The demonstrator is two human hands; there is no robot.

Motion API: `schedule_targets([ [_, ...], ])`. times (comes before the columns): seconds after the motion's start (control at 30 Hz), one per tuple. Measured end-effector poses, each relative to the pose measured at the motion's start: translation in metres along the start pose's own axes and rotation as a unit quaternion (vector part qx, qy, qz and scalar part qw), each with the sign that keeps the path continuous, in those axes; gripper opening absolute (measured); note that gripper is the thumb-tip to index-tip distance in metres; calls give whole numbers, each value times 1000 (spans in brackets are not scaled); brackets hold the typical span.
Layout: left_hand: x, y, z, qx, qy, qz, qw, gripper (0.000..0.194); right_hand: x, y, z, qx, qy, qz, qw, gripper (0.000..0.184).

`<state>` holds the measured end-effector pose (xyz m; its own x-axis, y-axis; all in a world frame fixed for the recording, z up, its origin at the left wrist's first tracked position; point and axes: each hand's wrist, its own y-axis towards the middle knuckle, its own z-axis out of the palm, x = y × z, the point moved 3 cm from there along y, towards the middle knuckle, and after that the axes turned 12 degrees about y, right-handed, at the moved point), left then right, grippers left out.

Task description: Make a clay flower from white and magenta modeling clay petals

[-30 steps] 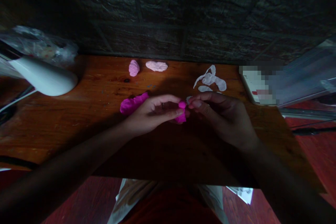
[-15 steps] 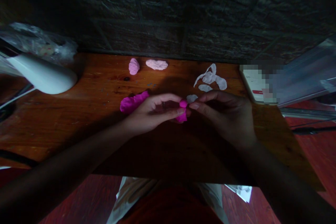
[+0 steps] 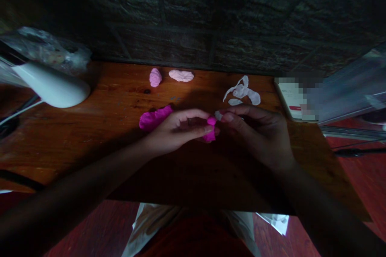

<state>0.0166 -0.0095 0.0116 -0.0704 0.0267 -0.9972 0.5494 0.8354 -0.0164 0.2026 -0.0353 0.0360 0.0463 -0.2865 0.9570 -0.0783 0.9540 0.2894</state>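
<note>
My left hand [image 3: 181, 130] is closed on a small magenta clay piece [image 3: 209, 134], a rounded magenta bit [image 3: 211, 121] showing above the thumb tip. Close beside it, the thumb and index finger of my right hand [image 3: 256, 128] are pinched together, with a thin whitish piece [image 3: 218, 115] sticking out at their tips. The fingers cover the rest of that piece. A flattened magenta clay slab [image 3: 155, 118] lies behind my left wrist. Beyond my right hand, several thin whitish scraps [image 3: 239, 91] rest on the table.
Two pale pink clay lumps, one rounded [image 3: 155, 77] and one long [image 3: 181, 75], lie near the dark stone wall [image 3: 187, 20]. A white lamp-like object [image 3: 57, 86] and crumpled clear plastic [image 3: 60, 48] are left; a pale box-like object [image 3: 292, 100] stands right on the wooden table [image 3: 120, 88].
My right fingertips have risen slightly onto the whitish piece that lay just beyond them. My left hand keeps its hold on the magenta clay. The view has shifted a little.
</note>
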Motion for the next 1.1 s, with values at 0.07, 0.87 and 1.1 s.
schedule_targets([
  [0.07,0,0,0,5,-1,7,1000,24,0,0,-2,5,11,6,1000,16],
  [0.87,-4,-1,-2,10,15,5,1000,25,-5,6,1,40,217,177,959,17],
  [1.1,-2,-1,-1,13,-1,10,1000,26,-2,8,2,52,281,207,936,12],
])
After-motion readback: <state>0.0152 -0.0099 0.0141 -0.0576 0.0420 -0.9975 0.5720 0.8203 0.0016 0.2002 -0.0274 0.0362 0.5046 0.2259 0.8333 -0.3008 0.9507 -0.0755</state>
